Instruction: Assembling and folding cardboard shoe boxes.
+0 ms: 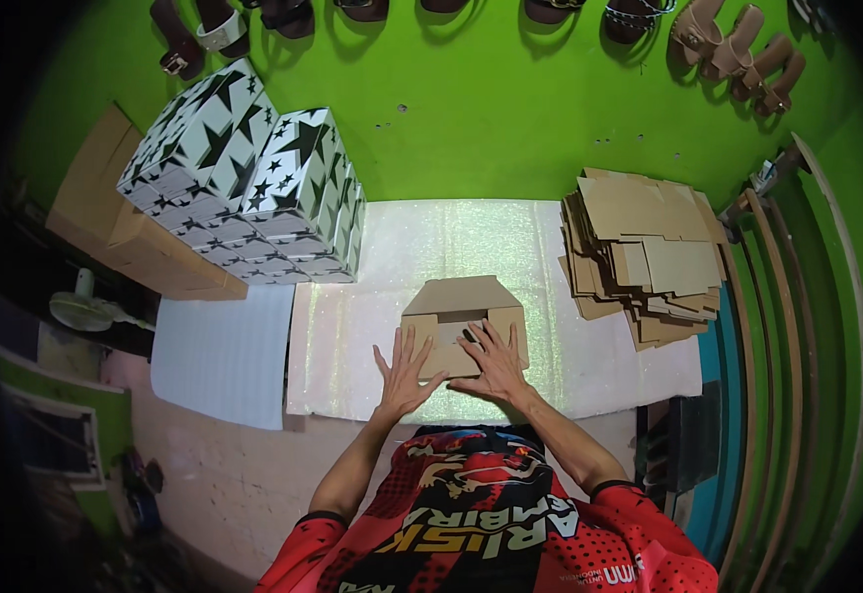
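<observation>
A brown cardboard box (463,290) lies in front of me on the shiny pale table cover (372,371). Its far flap slants up and outward, and a dark gap shows between that flap and the panels nearer me. My left hand (409,372) rests on the near left part of the box with its fingers spread. On the near right part lies my right hand (493,362), fingers also spread and pressed flat. Dark print on the cardboard shows partly beside the right fingers. Neither hand is wrapped around anything.
Star-patterned black and white boxes (293,178) are stacked at the back left, beside a large brown carton (169,259). Flat cardboard blanks (644,212) pile up at the back right. Several sandals (703,40) hang on the green wall. A fan (83,301) stands at far left.
</observation>
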A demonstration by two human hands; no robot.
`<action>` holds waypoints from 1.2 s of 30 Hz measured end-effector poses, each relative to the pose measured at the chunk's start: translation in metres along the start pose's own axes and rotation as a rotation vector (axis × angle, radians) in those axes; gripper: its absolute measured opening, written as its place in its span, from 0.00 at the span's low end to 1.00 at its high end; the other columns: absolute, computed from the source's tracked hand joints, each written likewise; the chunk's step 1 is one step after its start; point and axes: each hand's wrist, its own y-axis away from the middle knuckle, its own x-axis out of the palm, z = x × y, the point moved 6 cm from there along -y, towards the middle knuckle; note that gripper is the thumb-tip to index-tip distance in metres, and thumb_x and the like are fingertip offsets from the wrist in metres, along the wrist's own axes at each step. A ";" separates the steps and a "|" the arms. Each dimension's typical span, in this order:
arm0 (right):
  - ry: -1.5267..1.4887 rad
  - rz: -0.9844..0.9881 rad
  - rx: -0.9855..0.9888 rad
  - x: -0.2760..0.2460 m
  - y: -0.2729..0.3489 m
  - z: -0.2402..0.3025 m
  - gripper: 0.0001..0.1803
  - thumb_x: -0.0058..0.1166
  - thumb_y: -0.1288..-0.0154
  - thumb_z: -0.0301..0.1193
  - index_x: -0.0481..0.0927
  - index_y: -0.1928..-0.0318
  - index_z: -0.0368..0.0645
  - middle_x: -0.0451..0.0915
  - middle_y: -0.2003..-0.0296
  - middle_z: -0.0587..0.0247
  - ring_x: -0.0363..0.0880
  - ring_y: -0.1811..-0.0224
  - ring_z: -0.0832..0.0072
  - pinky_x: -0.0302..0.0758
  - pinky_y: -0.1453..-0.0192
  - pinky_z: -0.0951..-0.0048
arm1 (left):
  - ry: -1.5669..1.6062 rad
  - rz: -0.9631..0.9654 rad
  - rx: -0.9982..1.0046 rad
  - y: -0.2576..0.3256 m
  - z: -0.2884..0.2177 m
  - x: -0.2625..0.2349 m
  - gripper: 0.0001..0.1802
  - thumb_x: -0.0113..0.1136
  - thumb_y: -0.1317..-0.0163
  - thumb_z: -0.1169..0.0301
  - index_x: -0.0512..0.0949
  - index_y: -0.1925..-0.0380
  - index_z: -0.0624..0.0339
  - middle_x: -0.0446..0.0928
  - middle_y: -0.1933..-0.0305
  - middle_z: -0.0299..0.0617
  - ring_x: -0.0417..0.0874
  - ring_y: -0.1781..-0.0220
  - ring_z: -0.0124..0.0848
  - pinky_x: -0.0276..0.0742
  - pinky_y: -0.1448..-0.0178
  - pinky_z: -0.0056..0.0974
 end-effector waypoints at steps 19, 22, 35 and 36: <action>-0.099 -0.018 0.006 -0.001 -0.005 0.002 0.49 0.66 0.52 0.74 0.85 0.35 0.59 0.48 0.15 0.59 0.43 0.13 0.49 0.22 0.22 0.16 | 0.001 0.083 0.065 -0.010 0.004 0.001 0.54 0.60 0.38 0.29 0.61 0.18 0.44 0.38 0.10 0.52 0.31 0.09 0.51 0.16 0.21 0.78; -0.081 0.015 0.004 -0.005 -0.005 0.004 0.50 0.67 0.50 0.73 0.82 0.33 0.57 0.51 0.16 0.53 0.44 0.13 0.47 0.27 0.21 0.17 | 0.122 -0.031 0.032 -0.004 0.011 0.002 0.55 0.61 0.34 0.34 0.55 0.16 0.49 0.36 0.10 0.55 0.31 0.10 0.53 0.18 0.20 0.78; -0.285 -0.232 0.316 -0.045 -0.005 -0.055 0.38 0.51 0.24 0.45 0.64 0.20 0.43 0.51 0.17 0.43 0.45 0.14 0.43 0.39 0.13 0.40 | 0.066 -0.077 -0.092 -0.031 0.035 0.000 0.47 0.51 0.22 0.47 0.43 0.14 0.54 0.33 0.10 0.56 0.30 0.10 0.53 0.23 0.20 0.79; -0.336 -0.295 0.365 -0.050 -0.008 -0.066 0.38 0.51 0.25 0.42 0.62 0.20 0.41 0.51 0.17 0.43 0.46 0.14 0.44 0.39 0.13 0.41 | 0.152 -0.120 -0.074 -0.035 0.035 -0.003 0.46 0.49 0.21 0.47 0.43 0.14 0.53 0.33 0.10 0.56 0.31 0.09 0.53 0.24 0.20 0.79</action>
